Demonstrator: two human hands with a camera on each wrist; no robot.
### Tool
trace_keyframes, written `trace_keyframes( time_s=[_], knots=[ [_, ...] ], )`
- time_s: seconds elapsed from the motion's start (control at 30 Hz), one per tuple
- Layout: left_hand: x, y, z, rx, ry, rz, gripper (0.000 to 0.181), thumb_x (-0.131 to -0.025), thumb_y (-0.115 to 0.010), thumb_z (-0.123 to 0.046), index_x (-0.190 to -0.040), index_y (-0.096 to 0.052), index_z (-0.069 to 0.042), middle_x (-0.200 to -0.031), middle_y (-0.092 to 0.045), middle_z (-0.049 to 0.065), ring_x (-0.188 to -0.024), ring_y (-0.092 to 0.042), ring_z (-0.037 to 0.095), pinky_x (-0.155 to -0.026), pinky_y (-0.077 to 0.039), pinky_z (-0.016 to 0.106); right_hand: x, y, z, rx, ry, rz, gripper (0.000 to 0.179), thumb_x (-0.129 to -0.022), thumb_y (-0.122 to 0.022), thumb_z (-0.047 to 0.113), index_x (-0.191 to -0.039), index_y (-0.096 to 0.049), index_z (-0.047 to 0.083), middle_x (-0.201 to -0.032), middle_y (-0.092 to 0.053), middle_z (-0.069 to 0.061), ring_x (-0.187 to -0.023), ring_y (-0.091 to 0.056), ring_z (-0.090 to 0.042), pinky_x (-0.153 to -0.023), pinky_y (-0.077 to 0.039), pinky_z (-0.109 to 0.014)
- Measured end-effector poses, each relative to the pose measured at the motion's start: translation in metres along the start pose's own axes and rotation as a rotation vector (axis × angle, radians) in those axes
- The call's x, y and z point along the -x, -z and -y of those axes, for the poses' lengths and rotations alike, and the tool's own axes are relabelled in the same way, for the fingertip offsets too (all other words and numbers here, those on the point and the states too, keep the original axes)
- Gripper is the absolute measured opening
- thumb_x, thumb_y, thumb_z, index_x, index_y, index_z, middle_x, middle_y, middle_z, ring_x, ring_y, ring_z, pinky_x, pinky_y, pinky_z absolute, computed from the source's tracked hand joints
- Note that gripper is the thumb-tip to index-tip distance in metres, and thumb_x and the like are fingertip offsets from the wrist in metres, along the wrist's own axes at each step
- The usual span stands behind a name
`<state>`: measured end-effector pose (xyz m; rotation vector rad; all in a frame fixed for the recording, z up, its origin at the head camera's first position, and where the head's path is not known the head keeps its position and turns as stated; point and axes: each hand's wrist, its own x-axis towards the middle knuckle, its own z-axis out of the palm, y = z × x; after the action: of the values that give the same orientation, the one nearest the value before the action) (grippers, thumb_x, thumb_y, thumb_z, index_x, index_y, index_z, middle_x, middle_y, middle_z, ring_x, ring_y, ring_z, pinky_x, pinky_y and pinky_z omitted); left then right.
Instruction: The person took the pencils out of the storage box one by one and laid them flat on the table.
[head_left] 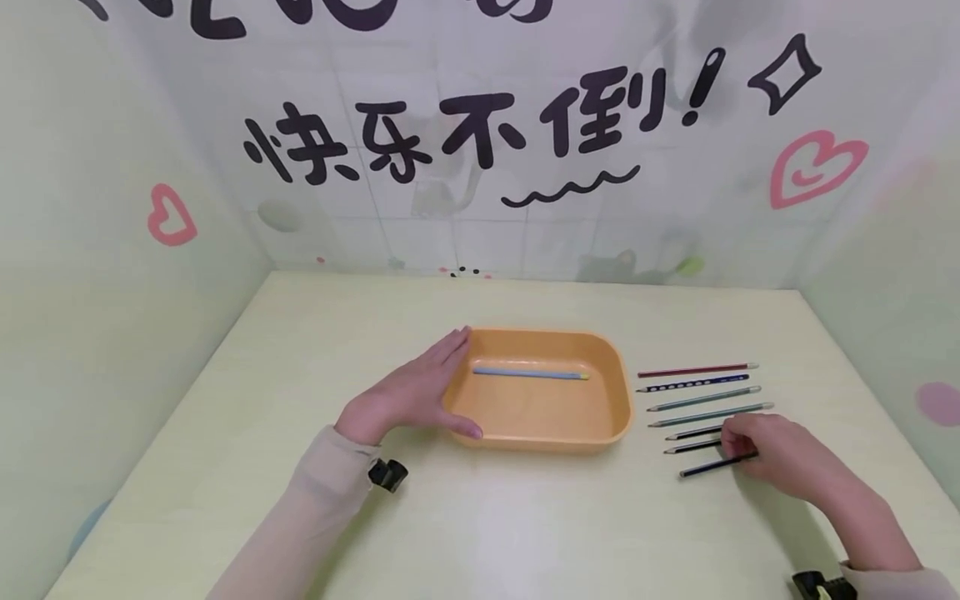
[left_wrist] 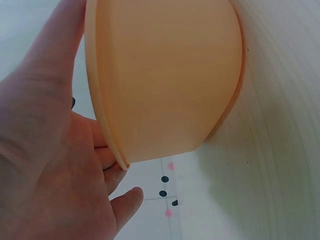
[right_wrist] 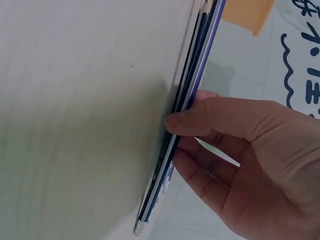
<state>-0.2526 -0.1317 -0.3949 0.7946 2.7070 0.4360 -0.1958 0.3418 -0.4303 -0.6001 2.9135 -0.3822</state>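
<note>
My left hand (head_left: 408, 398) rests along the left end of an orange plastic tray (head_left: 621, 392), its fingers straight at the rim and the thumb near the front corner. Inside the tray lies a light blue pencil (head_left: 525, 373). On the right, my right hand (head_left: 787, 458) pinches a dark pencil (head_left: 705, 468) between thumb and fingers. That hand partly covers two dark pencils (head_left: 690, 448) just behind it. In the right wrist view, the held pencil (right_wrist: 207, 60) appears close to the table, in line with others.
Beyond the right hand, a red pencil (head_left: 690, 371), a blue patterned pencil (head_left: 697, 383) and two teal pencils (head_left: 701, 400) lie roughly parallel, right of the tray. A pale table (head_left: 525, 533) carries everything. Printed curtains or walls (head_left: 450, 242) enclose its back and sides.
</note>
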Motion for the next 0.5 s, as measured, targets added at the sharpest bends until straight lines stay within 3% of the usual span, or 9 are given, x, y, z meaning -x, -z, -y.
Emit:
trace_keyframes(
  time_s=[0.5],
  knots=[
    [-0.0024,-0.0002,-0.0005,-0.007,-0.003,-0.001,0.131,-0.072,-0.076,-0.068,-0.159,-0.005,-0.001,-0.17,0.004,0.01,-0.158,0.001,0.028,-0.128,-0.016,0.044,-0.0053,0.0013,-0.0007,0.044,-0.005,-0.009,0.035,-0.071,-0.07,-0.009,-0.074,-0.059,0.024,-0.072,-0.054,0.015,-0.067,-0.042,0.0,-0.058,-0.041,-0.024]
  ],
)
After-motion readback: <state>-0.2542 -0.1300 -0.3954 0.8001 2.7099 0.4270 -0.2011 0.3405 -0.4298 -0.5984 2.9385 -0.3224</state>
